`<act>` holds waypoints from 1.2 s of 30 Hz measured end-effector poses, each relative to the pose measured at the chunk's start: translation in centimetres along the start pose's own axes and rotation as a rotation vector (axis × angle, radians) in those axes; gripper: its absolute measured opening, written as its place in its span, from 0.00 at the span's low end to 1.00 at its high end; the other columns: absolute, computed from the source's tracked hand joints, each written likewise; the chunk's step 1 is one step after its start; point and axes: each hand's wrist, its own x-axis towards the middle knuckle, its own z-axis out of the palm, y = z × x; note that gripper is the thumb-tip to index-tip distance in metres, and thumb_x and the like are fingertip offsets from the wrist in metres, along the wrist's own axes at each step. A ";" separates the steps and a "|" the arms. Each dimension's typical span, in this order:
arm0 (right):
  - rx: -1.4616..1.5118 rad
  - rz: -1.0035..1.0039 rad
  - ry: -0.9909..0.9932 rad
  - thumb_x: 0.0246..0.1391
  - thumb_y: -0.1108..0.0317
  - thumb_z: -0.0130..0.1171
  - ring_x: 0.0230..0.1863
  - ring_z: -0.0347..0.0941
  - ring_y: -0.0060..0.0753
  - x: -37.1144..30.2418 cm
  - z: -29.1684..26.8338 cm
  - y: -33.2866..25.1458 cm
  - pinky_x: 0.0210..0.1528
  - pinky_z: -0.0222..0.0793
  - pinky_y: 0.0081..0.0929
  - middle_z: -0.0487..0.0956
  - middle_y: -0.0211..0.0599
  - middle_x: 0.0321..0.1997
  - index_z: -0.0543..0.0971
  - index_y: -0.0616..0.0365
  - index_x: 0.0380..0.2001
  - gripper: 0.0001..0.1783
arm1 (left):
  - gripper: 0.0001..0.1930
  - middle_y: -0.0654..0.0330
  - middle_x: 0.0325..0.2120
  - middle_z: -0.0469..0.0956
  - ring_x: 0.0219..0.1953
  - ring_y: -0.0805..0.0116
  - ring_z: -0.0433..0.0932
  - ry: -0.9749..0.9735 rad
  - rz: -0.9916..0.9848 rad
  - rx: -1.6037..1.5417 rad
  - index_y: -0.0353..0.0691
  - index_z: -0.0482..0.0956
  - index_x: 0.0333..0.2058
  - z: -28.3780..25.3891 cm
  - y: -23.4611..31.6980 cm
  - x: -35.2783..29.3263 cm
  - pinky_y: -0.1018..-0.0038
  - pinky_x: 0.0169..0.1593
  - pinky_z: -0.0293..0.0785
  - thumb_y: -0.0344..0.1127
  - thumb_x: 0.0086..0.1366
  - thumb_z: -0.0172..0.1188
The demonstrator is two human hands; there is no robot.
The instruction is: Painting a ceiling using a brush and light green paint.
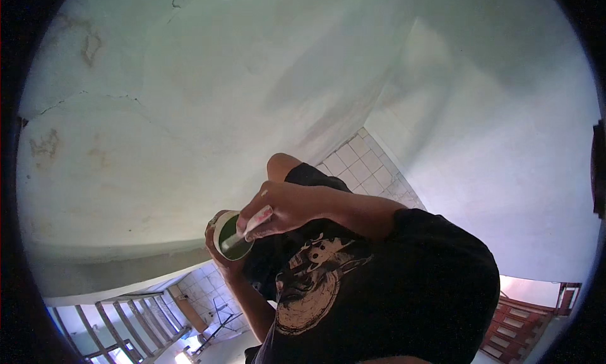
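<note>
A small round container [222,228] with a pale rim and dark green inside is held in front of my chest. My left hand [214,243] is wrapped round its outer side. Over its mouth, my right hand [276,207] is closed on a paintbrush [257,220] with a pale, red-stained handle. The brush slants down into the container, and its tip is hard to make out there. Whitish smears mark the fingers of my right hand.
A pale green wall [189,111] with cracks and stained patches rises close ahead and meets another wall [505,162] at right. Tiled floor [360,162] shows between them. A slatted railing [129,323] stands at lower left, and reddish-brown slatted woodwork [519,323] at lower right.
</note>
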 end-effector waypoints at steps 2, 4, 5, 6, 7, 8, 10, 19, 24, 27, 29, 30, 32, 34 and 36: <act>-0.009 0.045 -0.053 0.45 0.68 0.67 0.26 0.78 0.33 0.1 -0.1 -0.1 0.29 0.70 0.24 0.81 0.38 0.26 0.81 0.53 0.34 0.10 | 0.51 0.47 0.51 0.67 0.50 0.49 0.71 0.011 0.048 -0.033 0.41 0.55 0.58 0.2 -0.8 -0.4 0.56 0.51 0.69 0.41 0.36 0.78; 0.019 0.037 -0.042 0.45 0.68 0.67 0.27 0.78 0.32 0.1 -0.1 0.0 0.29 0.70 0.23 0.81 0.38 0.26 0.81 0.53 0.34 0.11 | 0.50 0.46 0.51 0.67 0.50 0.49 0.71 -0.093 0.185 0.141 0.40 0.56 0.57 -0.3 0.5 1.5 0.57 0.52 0.70 0.40 0.37 0.78; 0.034 0.027 -0.037 0.45 0.68 0.67 0.27 0.79 0.30 -0.1 -0.2 0.1 0.29 0.71 0.23 0.81 0.38 0.26 0.81 0.53 0.34 0.11 | 0.50 0.46 0.51 0.67 0.50 0.49 0.71 -0.109 0.186 0.138 0.40 0.56 0.57 0.1 0.5 1.5 0.57 0.52 0.70 0.40 0.37 0.78; 0.045 -0.013 0.017 0.44 0.69 0.68 0.27 0.79 0.28 0.0 -0.2 0.4 0.28 0.71 0.22 0.81 0.36 0.26 0.81 0.53 0.35 0.11 | 0.49 0.48 0.50 0.69 0.50 0.52 0.71 -0.013 0.115 0.059 0.38 0.58 0.56 0.3 0.6 1.1 0.60 0.53 0.69 0.40 0.36 0.78; 0.055 -0.018 0.014 0.44 0.69 0.68 0.27 0.79 0.28 0.0 -0.3 0.4 0.28 0.71 0.22 0.81 0.36 0.26 0.81 0.53 0.35 0.11 | 0.48 0.50 0.48 0.70 0.50 0.56 0.72 0.084 0.046 -0.020 0.36 0.60 0.55 0.5 0.8 0.8 0.62 0.55 0.68 0.40 0.35 0.79; 0.082 0.018 0.063 0.44 0.69 0.68 0.27 0.78 0.26 -0.1 -0.5 0.2 0.29 0.71 0.22 0.81 0.34 0.26 0.81 0.54 0.35 0.12 | 0.47 0.53 0.48 0.71 0.48 0.59 0.72 0.105 0.002 -0.153 0.37 0.62 0.53 0.6 0.9 0.8 0.63 0.54 0.69 0.39 0.33 0.79; 0.120 0.205 0.058 0.44 0.69 0.68 0.29 0.77 0.22 0.0 -1.3 -1.4 0.29 0.71 0.21 0.82 0.31 0.31 0.81 0.56 0.35 0.12 | 0.48 0.50 0.49 0.70 0.49 0.56 0.72 0.024 -0.093 -0.179 0.37 0.60 0.55 -0.1 1.8 1.1 0.61 0.53 0.69 0.38 0.34 0.79; 0.383 0.256 0.578 0.45 0.67 0.67 0.38 0.76 0.33 -3.9 -2.2 3.1 0.40 0.77 0.32 0.78 0.38 0.37 0.75 0.62 0.39 0.18 | 0.53 0.54 0.53 0.67 0.57 0.62 0.65 -0.121 -0.395 -0.687 0.35 0.57 0.59 1.7 1.7 1.5 0.67 0.60 0.60 0.40 0.33 0.77; 0.664 0.163 0.672 0.49 0.68 0.64 0.40 0.76 0.41 -1.4 -1.2 4.1 0.39 0.80 0.41 0.75 0.42 0.39 0.71 0.62 0.42 0.19 | 0.51 0.55 0.54 0.66 0.58 0.63 0.64 -0.162 -0.247 -0.515 0.35 0.57 0.59 -0.1 2.5 4.6 0.68 0.61 0.58 0.39 0.34 0.76; 0.755 0.160 0.690 0.50 0.68 0.63 0.41 0.75 0.40 0.2 -0.7 5.4 0.38 0.81 0.41 0.73 0.41 0.40 0.70 0.60 0.43 0.18 | 0.50 0.54 0.54 0.67 0.58 0.62 0.65 -0.142 -0.233 -0.399 0.36 0.58 0.59 -1.4 2.4 5.9 0.68 0.61 0.58 0.37 0.35 0.75; 0.879 0.192 0.623 0.50 0.70 0.62 0.40 0.75 0.40 0.7 -1.4 5.9 0.39 0.80 0.42 0.73 0.40 0.40 0.69 0.59 0.44 0.19 | 0.53 0.51 0.54 0.67 0.55 0.53 0.68 -0.067 -0.232 -0.355 0.36 0.63 0.56 -1.0 2.1 6.3 0.62 0.57 0.63 0.48 0.27 0.78; 0.748 0.298 0.728 0.50 0.63 0.60 0.35 0.72 0.37 0.8 -1.8 6.1 0.33 0.74 0.41 0.72 0.34 0.35 0.67 0.54 0.40 0.17 | 0.52 0.52 0.53 0.68 0.55 0.51 0.67 -0.111 -0.284 -0.247 0.37 0.64 0.55 -1.1 2.8 6.8 0.61 0.58 0.61 0.48 0.28 0.77; 0.799 0.347 0.710 0.51 0.58 0.58 0.34 0.70 0.33 0.0 -1.9 7.1 0.33 0.72 0.44 0.72 0.32 0.34 0.68 0.53 0.38 0.15 | 0.51 0.52 0.52 0.69 0.54 0.51 0.67 -0.095 -0.312 -0.225 0.40 0.65 0.55 -0.5 2.7 6.6 0.60 0.58 0.59 0.49 0.27 0.77; 0.964 0.452 0.772 0.54 0.57 0.55 0.33 0.69 0.32 -1.6 -1.8 8.6 0.38 0.74 0.46 0.72 0.31 0.33 0.71 0.53 0.34 0.12 | 0.49 0.53 0.49 0.72 0.52 0.52 0.68 -0.100 -0.309 -0.219 0.43 0.69 0.53 -0.4 2.6 5.7 0.60 0.57 0.59 0.50 0.27 0.77; 0.686 0.343 0.609 0.55 0.62 0.55 0.39 0.72 0.35 -2.5 -1.4 9.5 0.39 0.76 0.44 0.74 0.34 0.37 0.72 0.56 0.40 0.13 | 0.52 0.53 0.50 0.72 0.51 0.50 0.69 -0.122 -0.243 -0.211 0.43 0.67 0.55 -0.1 2.2 4.8 0.60 0.57 0.59 0.49 0.26 0.77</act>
